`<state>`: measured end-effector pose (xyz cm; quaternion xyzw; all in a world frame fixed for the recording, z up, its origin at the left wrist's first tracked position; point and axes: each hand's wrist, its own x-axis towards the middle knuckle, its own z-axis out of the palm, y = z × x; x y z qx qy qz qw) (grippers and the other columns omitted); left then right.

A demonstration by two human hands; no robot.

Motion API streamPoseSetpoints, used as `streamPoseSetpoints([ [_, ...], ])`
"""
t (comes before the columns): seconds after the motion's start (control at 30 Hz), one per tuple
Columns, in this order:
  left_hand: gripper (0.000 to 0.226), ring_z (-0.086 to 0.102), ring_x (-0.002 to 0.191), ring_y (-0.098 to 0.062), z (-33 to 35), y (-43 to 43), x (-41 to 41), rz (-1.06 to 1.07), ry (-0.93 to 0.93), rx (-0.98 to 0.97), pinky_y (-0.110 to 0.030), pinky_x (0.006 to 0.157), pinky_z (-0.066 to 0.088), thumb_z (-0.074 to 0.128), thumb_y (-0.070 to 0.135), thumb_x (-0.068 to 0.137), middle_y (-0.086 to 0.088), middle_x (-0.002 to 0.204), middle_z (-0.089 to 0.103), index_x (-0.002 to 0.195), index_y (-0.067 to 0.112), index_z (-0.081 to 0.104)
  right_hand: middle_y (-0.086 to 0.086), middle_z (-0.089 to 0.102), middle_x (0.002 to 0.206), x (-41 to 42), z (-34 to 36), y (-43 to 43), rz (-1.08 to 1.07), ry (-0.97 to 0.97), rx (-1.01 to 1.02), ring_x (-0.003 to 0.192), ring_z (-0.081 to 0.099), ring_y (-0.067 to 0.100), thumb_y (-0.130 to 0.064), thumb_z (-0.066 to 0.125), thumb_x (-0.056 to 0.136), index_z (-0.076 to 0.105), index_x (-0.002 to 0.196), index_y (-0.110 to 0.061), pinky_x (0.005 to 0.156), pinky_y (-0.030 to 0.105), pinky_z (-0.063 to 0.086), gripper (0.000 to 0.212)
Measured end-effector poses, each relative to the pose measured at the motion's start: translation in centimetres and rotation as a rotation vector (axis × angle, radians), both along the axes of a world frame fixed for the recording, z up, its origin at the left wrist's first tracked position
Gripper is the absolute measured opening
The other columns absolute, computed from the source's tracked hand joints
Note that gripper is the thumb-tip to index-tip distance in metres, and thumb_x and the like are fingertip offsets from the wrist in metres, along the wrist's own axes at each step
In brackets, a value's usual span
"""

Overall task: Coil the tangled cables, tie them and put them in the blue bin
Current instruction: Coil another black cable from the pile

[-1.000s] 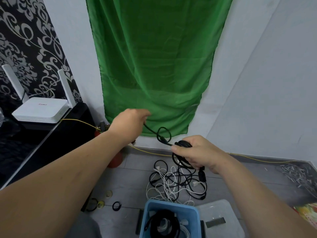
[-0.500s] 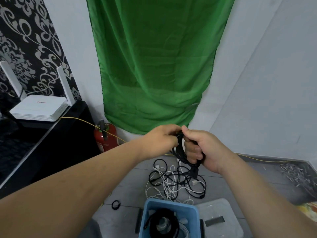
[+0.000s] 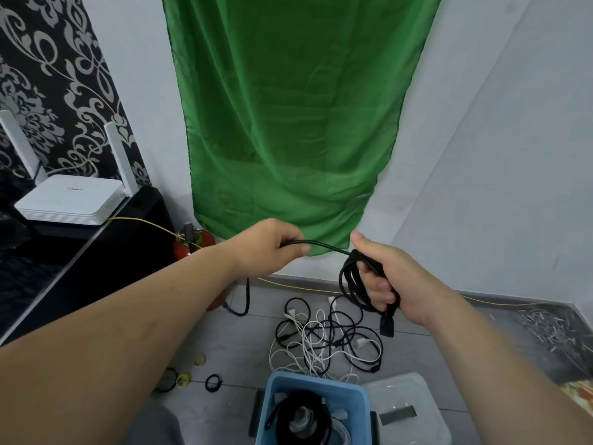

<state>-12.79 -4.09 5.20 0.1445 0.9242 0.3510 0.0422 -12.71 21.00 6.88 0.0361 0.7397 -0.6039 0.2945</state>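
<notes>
While my right grip (image 3: 391, 281) curls round a slack coil of thin, matte black cable (image 3: 349, 284), its flat plug dangling below my palm, my left grip (image 3: 272, 245) pinches the free strand drawn taut between the two. Beneath them, on the grey tiled floor (image 3: 224, 342), sprawls the tangle of black and white leads (image 3: 324, 338) (loops crossing every way). Nearest me stands the blue bin (image 3: 317, 380), square-cornered plastic, holding coiled cables.

Black cable (image 3: 351, 281): matt sheath. Blue bin (image 3: 364, 409): smooth plastic. Green cloth (image 3: 288, 123): matt, creased. Floor (image 3: 234, 335): smooth tile.
</notes>
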Motion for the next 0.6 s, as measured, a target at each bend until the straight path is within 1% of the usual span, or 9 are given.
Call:
streamPoseSetpoints([
  [0.07,0.021,0.044,0.053,-0.006,0.6,0.0,0.0,0.011,-0.019,0.137,-0.022,0.054,0.044,0.071,0.032,0.095,0.006,0.062,0.054,0.083,0.016,0.07,0.002,0.027,0.048,0.2,-0.6,-0.1,0.057,0.0,0.075,0.041,0.021,0.018,-0.057,0.052,0.098,0.049,0.072,-0.017,0.048,0.03,0.026,0.048],
  [0.13,0.011,0.05,0.054,-0.002,1.0,0.0,-0.1,0.027,-0.025,0.238,-0.017,0.056,0.046,0.073,0.027,0.095,0.009,0.067,0.061,0.089,0.018,0.074,0.002,0.029,0.049,0.4,-0.9,-0.4,0.112,0.034,0.115,0.042,0.021,0.017,-0.051,0.051,0.101,0.048,0.075,-0.015,0.049,0.03,0.023,0.044],
  [0.23,0.01,0.051,0.059,0.003,0.8,0.2,-0.2,0.091,0.058,0.291,-0.013,0.062,0.042,0.073,0.026,0.094,0.014,0.068,0.064,0.092,0.017,0.077,0.002,0.029,0.051,0.8,-0.6,-1.3,0.196,0.024,0.069,0.043,0.023,0.016,-0.055,0.048,0.102,0.049,0.079,-0.015,0.048,0.028,0.028,0.046],
  [0.3,0.027,0.043,0.054,-0.004,0.1,0.7,-0.2,0.193,0.067,0.329,-0.019,0.056,0.038,0.077,0.038,0.09,0.009,0.06,0.053,0.08,0.012,0.073,0.002,0.026,0.05,1.3,-0.3,-1.9,0.263,-0.043,-0.052,0.041,0.022,0.016,-0.055,0.049,0.101,0.049,0.077,-0.016,0.048,0.029,0.029,0.046],
  [0.37,0.062,0.034,0.05,-0.01,-1.0,1.3,-0.3,0.321,0.047,0.263,-0.025,0.05,0.032,0.074,0.065,0.081,0.006,0.053,0.039,0.063,0.008,0.056,0.0,0.021,0.047,1.7,0.2,-2.5,0.293,-0.109,-0.185,0.038,0.019,0.015,-0.052,0.049,0.101,0.049,0.073,-0.018,0.046,0.028,0.027,0.044],
  [0.43,0.08,0.034,0.048,-0.014,-1.4,1.8,0.1,0.385,-0.027,0.071,-0.026,0.05,0.031,0.053,0.088,0.076,0.006,0.048,0.035,0.055,0.011,0.048,-0.002,0.019,0.045,1.8,0.8,-2.9,0.241,-0.155,-0.337,0.035,0.019,0.013,-0.051,0.046,0.102,0.048,0.072,-0.018,0.044,0.027,0.027,0.045],
  [0.47,0.083,0.039,0.047,-0.015,-1.5,2.1,0.2,0.377,-0.094,0.002,-0.026,0.051,0.033,0.043,0.09,0.079,0.007,0.047,0.04,0.054,0.011,0.051,-0.003,0.02,0.044,1.7,1.0,-3.0,0.181,-0.165,-0.431,0.035,0.02,0.013,-0.049,0.045,0.103,0.048,0.072,-0.017,0.043,0.027,0.028,0.044],
  [0.53,0.078,0.053,0.052,-0.015,-1.4,3.0,0.7,0.294,-0.223,0.009,-0.026,0.052,0.042,0.031,0.08,0.092,0.005,0.054,0.053,0.062,0.016,0.064,-0.004,0.022,0.044,1.1,1.1,-3.1,0.026,-0.154,-0.599,0.035,0.022,0.013,-0.046,0.042,0.105,0.049,0.074,-0.016,0.043,0.028,0.031,0.043],
  [0.6,0.064,0.058,0.053,-0.015,-1.7,4.0,1.3,0.177,-0.305,0.063,-0.028,0.053,0.053,0.029,0.066,0.101,0.004,0.062,0.057,0.074,0.021,0.065,-0.005,0.025,0.046,0.5,1.0,-3.2,-0.136,-0.129,-0.717,0.038,0.024,0.013,-0.046,0.04,0.106,0.05,0.075,-0.017,0.045,0.029,0.033,0.043],
])
